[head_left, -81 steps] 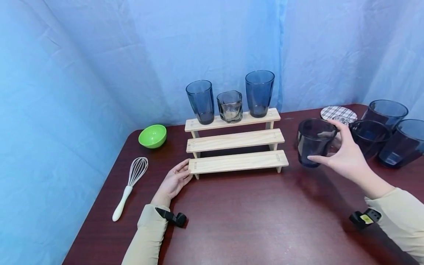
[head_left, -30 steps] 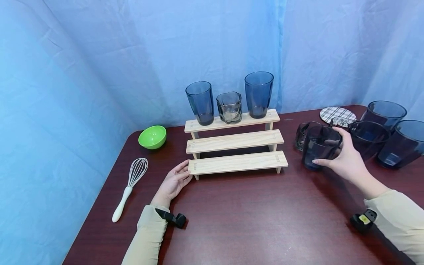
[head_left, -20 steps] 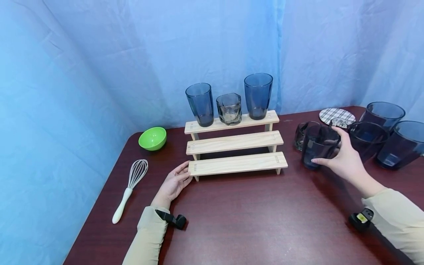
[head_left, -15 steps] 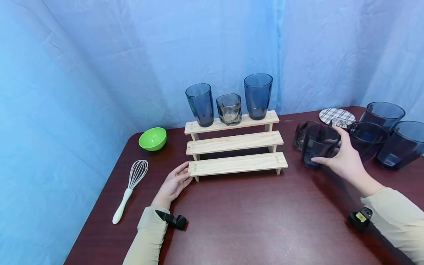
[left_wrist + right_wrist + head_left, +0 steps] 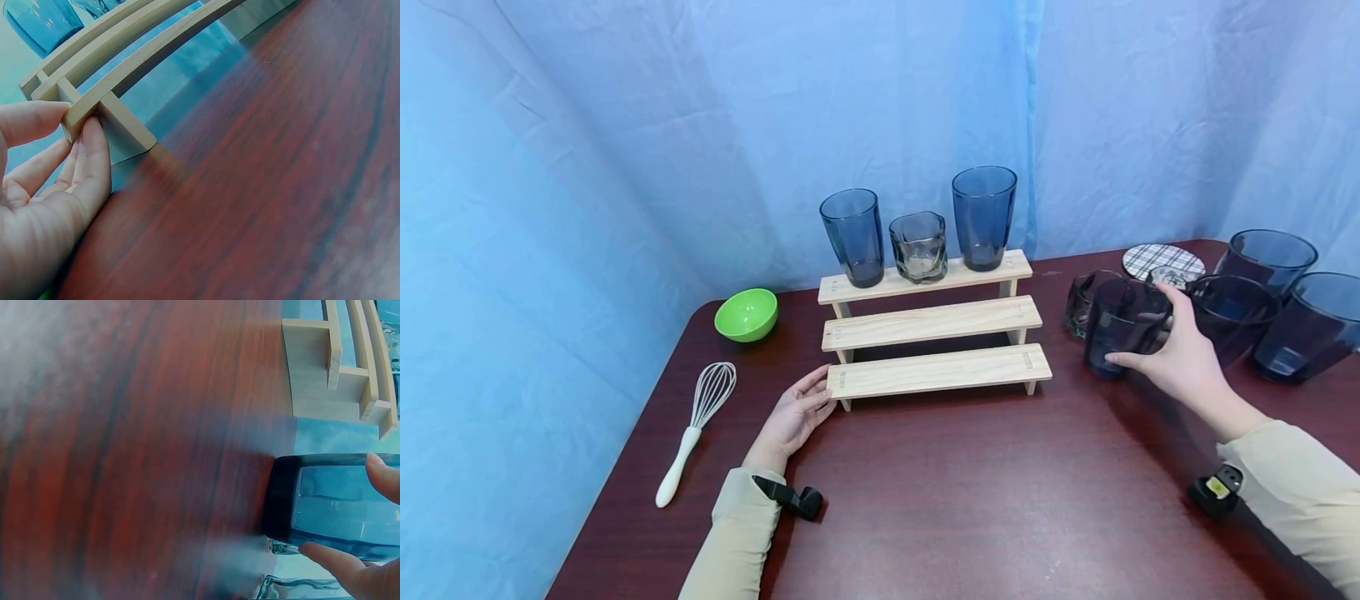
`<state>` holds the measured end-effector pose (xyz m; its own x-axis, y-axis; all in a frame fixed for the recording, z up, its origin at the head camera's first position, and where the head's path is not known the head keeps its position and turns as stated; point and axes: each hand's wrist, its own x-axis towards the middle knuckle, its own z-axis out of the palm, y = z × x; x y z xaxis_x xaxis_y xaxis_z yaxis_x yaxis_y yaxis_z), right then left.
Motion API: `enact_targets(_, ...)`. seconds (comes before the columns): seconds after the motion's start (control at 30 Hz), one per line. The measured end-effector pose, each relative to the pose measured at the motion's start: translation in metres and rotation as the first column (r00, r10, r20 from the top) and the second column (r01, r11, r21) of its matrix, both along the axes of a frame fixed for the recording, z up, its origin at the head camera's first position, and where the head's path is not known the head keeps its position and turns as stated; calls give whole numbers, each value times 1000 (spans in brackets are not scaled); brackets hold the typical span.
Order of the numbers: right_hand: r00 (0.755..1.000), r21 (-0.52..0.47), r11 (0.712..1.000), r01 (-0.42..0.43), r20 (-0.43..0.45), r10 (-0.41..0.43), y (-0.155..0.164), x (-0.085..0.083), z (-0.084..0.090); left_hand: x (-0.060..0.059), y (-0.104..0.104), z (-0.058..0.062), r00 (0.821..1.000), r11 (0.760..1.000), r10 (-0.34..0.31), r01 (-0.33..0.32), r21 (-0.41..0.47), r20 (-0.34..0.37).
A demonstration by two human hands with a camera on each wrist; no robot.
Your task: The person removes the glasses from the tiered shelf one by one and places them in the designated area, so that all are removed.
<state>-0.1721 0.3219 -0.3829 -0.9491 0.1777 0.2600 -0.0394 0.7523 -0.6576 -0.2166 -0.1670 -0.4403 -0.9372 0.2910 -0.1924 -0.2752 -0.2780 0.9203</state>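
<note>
Lowered since 2.7 s ago, dark blue tumbler (image 5: pixel 1122 328) now sits on table (image 5: pixel 985 500), right hand (image 5: pixel 1176 358) grasping it; left hand (image 5: pixel 793 412), fingers relaxed, steadies wooden riser (image 5: pixel 934 369). Risk: clinking small clear glass (image 5: pixel 1078 302) touching behind.

Two hands: left (image 5: pixel 792 417) lower centre-left, right (image 5: pixel 1180 358) at right. One three-step rack (image 5: pixel 931 322) mid-frame. Two tall blue glasses on its top step, one (image 5: pixel 852 236) left, one (image 5: pixel 983 217) right. Two clear wavy glasses: one (image 5: pixel 918 246) between the tall pair, one (image 5: pixel 1081 302) right of the rack. Four short dark glasses at right: (image 5: pixel 1122 327), (image 5: pixel 1234 315), (image 5: pixel 1272 258), (image 5: pixel 1317 321). One green bowl (image 5: pixel 746 314) and one whisk (image 5: pixel 695 427) at left. One plaid coaster (image 5: pixel 1162 261) upper right.
</note>
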Motion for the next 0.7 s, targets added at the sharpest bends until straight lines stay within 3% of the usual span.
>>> enact_targets(0.7,999,8,1000,2,-51,-1,0,0,13,-1,0,0,1000,1000,7,-7,0,10)
